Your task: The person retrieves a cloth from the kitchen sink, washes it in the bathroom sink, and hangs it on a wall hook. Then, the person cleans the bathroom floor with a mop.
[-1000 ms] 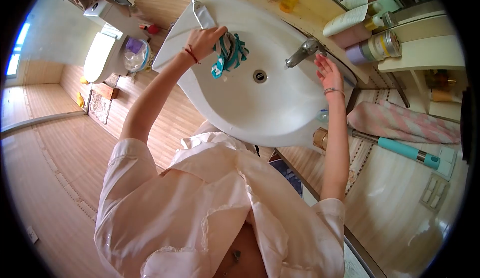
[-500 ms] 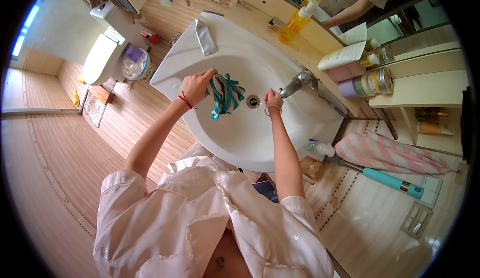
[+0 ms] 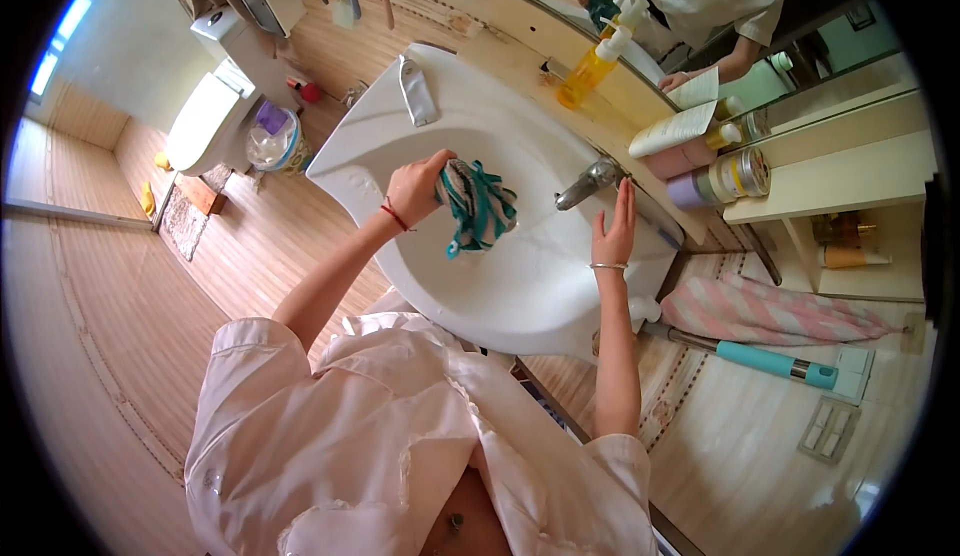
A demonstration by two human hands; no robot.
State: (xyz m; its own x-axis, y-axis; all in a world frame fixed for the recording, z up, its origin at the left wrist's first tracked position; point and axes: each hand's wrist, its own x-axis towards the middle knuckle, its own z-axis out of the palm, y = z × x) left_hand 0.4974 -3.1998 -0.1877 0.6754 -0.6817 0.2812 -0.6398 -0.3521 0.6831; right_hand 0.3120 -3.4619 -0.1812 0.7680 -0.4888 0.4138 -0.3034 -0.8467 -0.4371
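Observation:
My left hand (image 3: 418, 188) is closed around a bunched teal, white and dark striped cloth (image 3: 480, 208), which hangs over the basin of the white sink (image 3: 450, 286). The cloth covers the drain from view. Beside the chrome faucet (image 3: 588, 186), my right hand (image 3: 613, 234) has its fingers stretched out and holds nothing. Its fingertips reach the faucet's base end; I cannot tell whether they touch it. No stream of water can be made out under the spout.
A white tube (image 3: 418, 91) lies on the sink's left rim. Pump bottles of yellow liquid (image 3: 590, 74) stand behind the sink, with jars (image 3: 735, 174) on the shelf to the right. A pink striped towel (image 3: 770, 311) hangs at the right. A toilet (image 3: 205, 121) and bin (image 3: 278, 146) are at left.
My right hand has moved from the front of the faucet spout to its right side, and its fingers have straightened. In my left hand, the cloth has shifted slightly right, over the drain.

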